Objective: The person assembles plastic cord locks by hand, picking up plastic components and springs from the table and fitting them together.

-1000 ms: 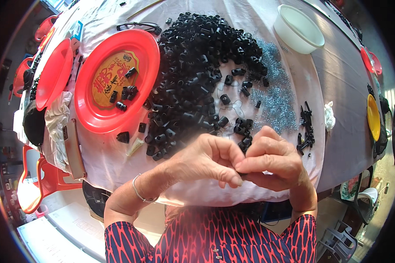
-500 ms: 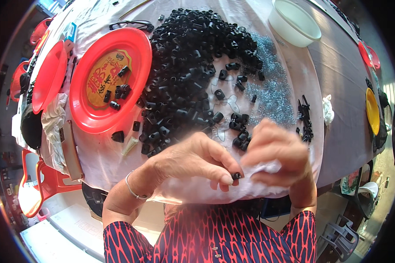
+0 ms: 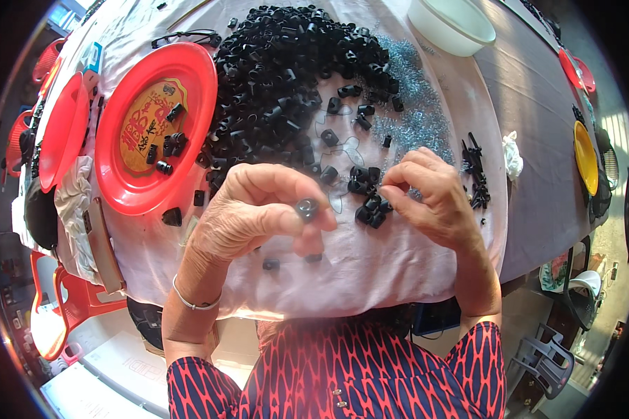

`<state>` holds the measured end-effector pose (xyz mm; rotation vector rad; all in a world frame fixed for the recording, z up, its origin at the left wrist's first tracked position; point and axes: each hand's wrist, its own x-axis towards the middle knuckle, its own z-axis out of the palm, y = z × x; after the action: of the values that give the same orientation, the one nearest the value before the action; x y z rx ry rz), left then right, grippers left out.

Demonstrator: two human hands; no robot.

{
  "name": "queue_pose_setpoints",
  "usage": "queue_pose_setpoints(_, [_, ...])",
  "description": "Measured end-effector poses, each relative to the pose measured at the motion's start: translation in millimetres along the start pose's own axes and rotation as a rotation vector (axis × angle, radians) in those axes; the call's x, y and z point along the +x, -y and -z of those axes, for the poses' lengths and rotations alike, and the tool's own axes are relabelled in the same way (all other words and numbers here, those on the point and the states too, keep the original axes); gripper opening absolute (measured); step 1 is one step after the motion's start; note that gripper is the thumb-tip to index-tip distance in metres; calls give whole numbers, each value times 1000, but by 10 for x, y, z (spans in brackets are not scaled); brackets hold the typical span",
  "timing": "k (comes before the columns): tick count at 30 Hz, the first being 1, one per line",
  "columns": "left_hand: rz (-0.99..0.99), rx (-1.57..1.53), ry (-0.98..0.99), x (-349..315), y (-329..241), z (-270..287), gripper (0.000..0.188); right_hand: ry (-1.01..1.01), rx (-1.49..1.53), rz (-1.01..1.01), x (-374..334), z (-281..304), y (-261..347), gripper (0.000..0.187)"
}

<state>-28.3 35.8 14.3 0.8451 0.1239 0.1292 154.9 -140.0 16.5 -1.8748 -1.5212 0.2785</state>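
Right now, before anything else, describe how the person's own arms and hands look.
The left hand and right hand are both ungloved. A thin, pale, silvery bracelet circles the left wrist; none shows on the right. The sleeves are dark blue and red in a stretched, net-like pattern, leaving the forearms bare.

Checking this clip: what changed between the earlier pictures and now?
The left hand moved left and forward, still holding a black piece; the right hand moved forward, away from it, beside the small black cluster. The red plate and its pieces stayed put.
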Motion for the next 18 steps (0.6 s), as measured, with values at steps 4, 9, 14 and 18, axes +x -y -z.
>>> queue_pose_setpoints(4, [59,50,20,40,46,11,29,-64,-294,-10,-70,-170,74,11])
queue_pose_setpoints(9, [87,45,7,47,82,11,31,-109,-387,-41,-46,-277,111,12])
queue_pose_setpoints(14, [176,67,-38,68,81,-41,31,-91,-365,23,-46,-283,102,11])
queue_pose_setpoints(18, [162,108,-40,94,109,-54,31,-44,-321,63,-48,-225,128,10])
